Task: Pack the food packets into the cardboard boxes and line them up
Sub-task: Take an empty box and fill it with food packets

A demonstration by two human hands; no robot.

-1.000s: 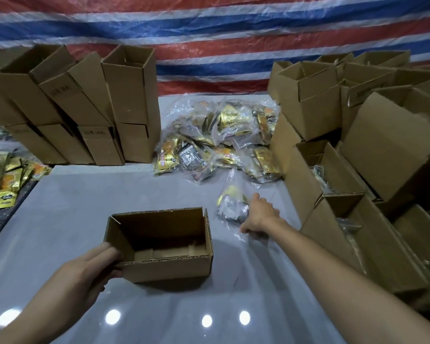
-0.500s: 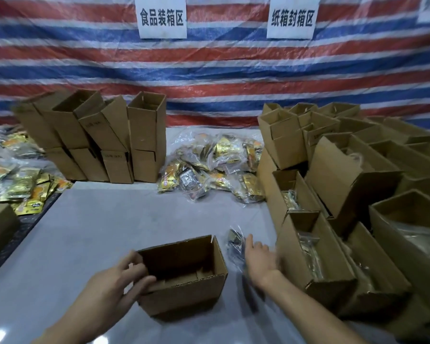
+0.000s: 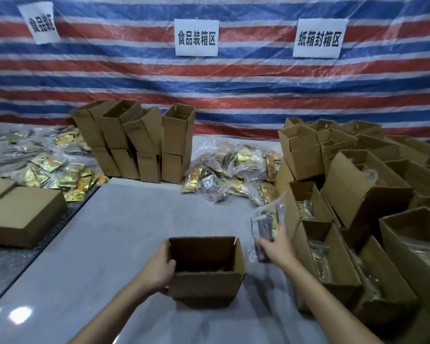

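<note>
- Cardboard: open brown box (image 3: 206, 281) on grey table (image 3: 104, 244); my left hand (image 3: 159, 266) grips its left wall.
- My right hand (image 3: 276, 247) pinches a clear plastic food packet (image 3: 265, 224), raised just right of box.

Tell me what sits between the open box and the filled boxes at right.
The right hand gripping a food packet, beside the open box; head view.

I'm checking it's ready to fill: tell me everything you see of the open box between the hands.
The box is small, rectangular, plain brown corrugated cardboard, standing upright on the grey table with its top open. Its inside is dark; only bottom flaps show, no packet. The left hand grips its left wall at the rim. The right hand holds a packet just right of it, apart from the box.
</note>
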